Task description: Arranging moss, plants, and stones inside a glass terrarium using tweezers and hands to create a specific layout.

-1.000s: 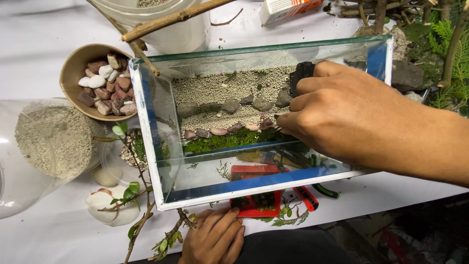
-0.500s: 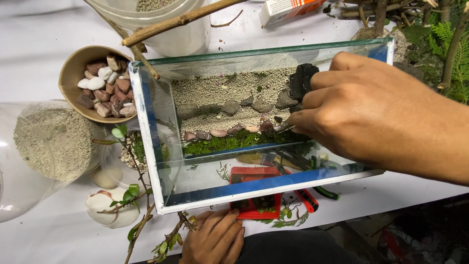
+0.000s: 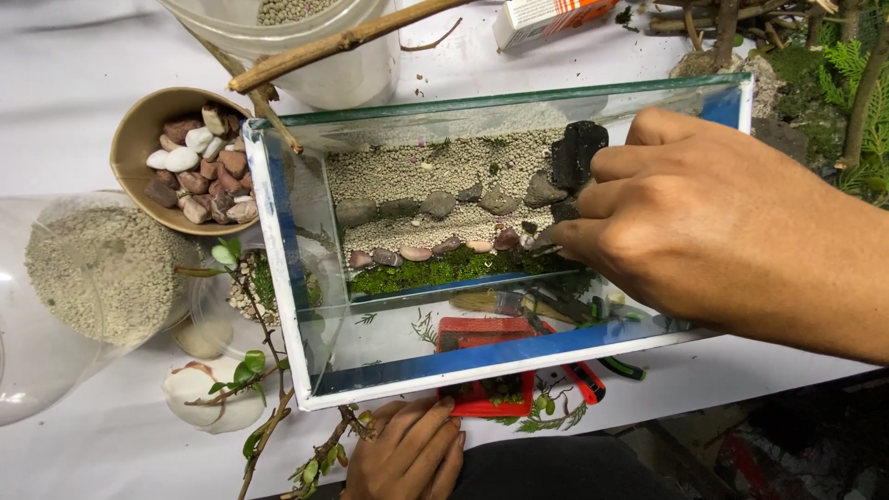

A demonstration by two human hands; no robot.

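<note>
A pebble point(image 3: 544, 238), mostly hidden, is being pinched by the right hand point(image 3: 704, 218) inside the glass tank point(image 3: 287, 241), at the end of the pebble row point(image 3: 435, 246) beside the moss point(image 3: 435, 268). The left hand point(image 3: 412, 454) is being rested flat, holding nothing, just below the tank. A bowl of stones point(image 3: 139, 139) is being kept nearby.

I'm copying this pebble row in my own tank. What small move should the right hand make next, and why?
Probably set one more pebble at the row's right end. The right hand is inside the glass tank, fingertips at the end of the pebble row beside the moss. The row stops there, short of the wall. Whether it holds a pebble is hidden. The left hand rests at the tank's near edge.
</note>
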